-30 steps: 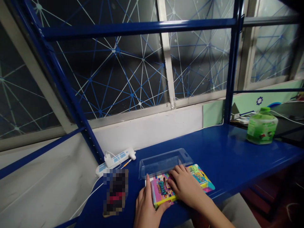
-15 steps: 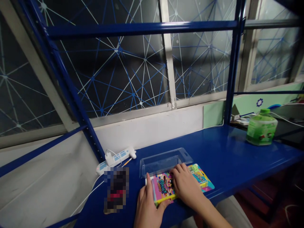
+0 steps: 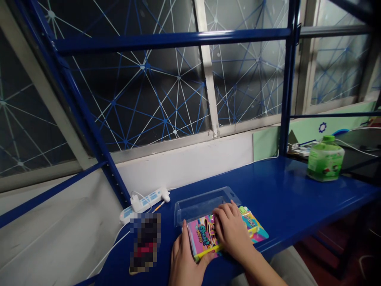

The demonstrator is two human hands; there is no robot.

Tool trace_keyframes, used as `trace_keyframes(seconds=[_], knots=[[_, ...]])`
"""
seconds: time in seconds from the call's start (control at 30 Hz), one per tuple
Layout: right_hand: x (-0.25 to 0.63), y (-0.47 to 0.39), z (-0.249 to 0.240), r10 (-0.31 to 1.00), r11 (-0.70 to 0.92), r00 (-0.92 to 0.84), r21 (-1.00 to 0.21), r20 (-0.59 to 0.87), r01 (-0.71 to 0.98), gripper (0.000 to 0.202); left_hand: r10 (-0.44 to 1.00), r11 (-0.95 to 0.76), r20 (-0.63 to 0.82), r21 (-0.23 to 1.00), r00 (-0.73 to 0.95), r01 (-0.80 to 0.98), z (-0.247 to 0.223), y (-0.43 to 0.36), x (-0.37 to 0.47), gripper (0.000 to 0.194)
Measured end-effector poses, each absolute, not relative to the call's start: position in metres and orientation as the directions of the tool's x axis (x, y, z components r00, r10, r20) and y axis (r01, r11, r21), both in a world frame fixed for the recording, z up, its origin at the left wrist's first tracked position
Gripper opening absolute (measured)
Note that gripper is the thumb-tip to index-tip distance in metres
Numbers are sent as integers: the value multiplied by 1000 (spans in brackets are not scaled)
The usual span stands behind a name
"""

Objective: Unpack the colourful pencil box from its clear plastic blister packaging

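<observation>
Evidently, hands on the pack:
Left hand (image 3: 185, 262): clamped the colourful pack's (image 3: 205, 236) near-left end.
Right hand (image 3: 233, 231): lay flat, open, atop it.
Clear tray (image 3: 202, 203): just beyond fingertips.
Advice: best pressed evenly against counter (image 3: 285, 198).

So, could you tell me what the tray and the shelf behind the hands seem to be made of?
Tray: thin clear plastic, glossy; the blue surface shows through it and its rim catches light. Shelf: probably painted metal, glossy blue with sheen streaks.
</observation>
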State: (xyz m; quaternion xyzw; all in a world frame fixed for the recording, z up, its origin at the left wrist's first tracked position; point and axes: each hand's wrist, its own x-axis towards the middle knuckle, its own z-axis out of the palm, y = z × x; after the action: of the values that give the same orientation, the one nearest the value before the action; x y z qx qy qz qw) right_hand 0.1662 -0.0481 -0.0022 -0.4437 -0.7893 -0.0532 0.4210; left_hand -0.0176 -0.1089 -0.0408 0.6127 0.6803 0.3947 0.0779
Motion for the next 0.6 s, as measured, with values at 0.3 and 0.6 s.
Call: trace_keyframes(seconds=[0.3, 0.6], knots=[[221, -73, 6, 701, 654, -133, -558, 700, 510, 16, 808, -403, 587, 614, -51, 679, -33, -120, -32, 22], [312, -69, -19, 864, 477, -335, -823, 376, 308, 41, 931, -311, 364, 741, 33, 595, -29, -121, -51, 47]])
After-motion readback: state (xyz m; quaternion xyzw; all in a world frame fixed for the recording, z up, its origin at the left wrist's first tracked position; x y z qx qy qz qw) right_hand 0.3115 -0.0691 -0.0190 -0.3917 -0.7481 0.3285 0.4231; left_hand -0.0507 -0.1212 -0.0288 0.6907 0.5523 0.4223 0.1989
